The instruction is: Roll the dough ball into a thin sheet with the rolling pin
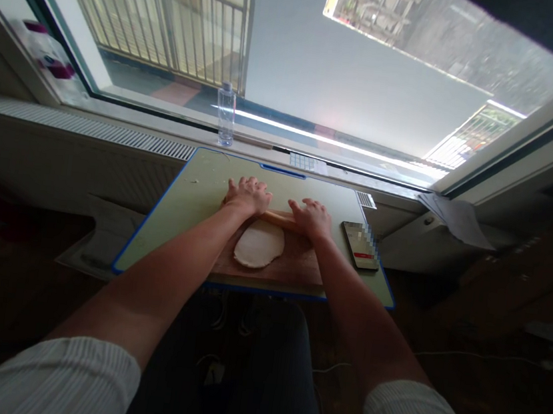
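Left grip (248, 195): arm outstretched, fingers unclenched over tan wooden rolling pin (279, 219).
Right grip (312, 218): unclenched, pin's opposite end.
White oval dough (259, 246): just in front of grips.
Clear plastic bottle (225, 117): beyond left grip, contents indistinct.

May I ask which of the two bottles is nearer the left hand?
The pale-capped clear bottle; the purple-capped bottle stands farther left.
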Tool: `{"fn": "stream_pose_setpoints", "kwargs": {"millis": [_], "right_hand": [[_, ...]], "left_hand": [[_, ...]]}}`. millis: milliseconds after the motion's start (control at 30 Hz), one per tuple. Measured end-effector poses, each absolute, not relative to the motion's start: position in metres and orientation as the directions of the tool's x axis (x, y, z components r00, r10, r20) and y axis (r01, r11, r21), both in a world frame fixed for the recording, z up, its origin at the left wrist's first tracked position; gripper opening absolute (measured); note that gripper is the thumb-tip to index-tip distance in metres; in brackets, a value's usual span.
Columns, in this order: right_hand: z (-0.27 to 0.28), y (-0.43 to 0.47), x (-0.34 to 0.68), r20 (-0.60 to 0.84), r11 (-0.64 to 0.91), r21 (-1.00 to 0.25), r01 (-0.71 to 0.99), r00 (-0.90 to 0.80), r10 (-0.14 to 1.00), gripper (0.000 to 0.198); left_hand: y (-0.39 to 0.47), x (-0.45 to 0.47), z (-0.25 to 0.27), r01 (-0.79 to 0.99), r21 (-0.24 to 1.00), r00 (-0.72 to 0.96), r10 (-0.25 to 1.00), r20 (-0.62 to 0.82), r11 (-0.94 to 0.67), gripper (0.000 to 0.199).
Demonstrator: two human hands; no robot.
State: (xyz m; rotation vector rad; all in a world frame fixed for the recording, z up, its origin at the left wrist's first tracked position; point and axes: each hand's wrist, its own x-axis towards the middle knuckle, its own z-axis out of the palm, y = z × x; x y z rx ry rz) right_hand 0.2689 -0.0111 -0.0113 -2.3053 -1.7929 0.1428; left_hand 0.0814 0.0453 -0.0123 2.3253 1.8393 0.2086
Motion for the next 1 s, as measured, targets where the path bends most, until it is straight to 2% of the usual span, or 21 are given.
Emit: {"fn": "stream_pose_setpoints", "kwargs": {"millis": [300, 500, 700, 1000], "right_hand": [[-0.012, -0.043, 0.258, 0.056, -0.212, -0.201, 0.956, 0.227, 0.972, 0.058], [-0.013, -0.073, 0.247, 0.105, -0.196, -0.135, 0.971, 0.210, 0.972, 0.053], [-0.019, -0.095, 0.241, 0.190, -0.150, -0.118, 0.982, 0.170, 0.967, 0.051], [-0.018, -0.095, 0.241, 0.167, -0.128, -0.091, 0.988, 0.142, 0.976, 0.051]], "left_hand": [[0.009, 0.070, -0.025, 0.956, 0.207, 0.192, 0.977, 0.089, -0.206, 0.054], [-0.021, 0.062, -0.029, 0.953, 0.213, 0.181, 0.970, 0.160, -0.213, 0.053], [-0.051, 0.052, -0.025, 0.952, 0.213, 0.191, 0.971, 0.142, -0.218, 0.059], [-0.061, 0.049, -0.027, 0.949, 0.251, 0.162, 0.978, 0.133, -0.191, 0.063]]}}
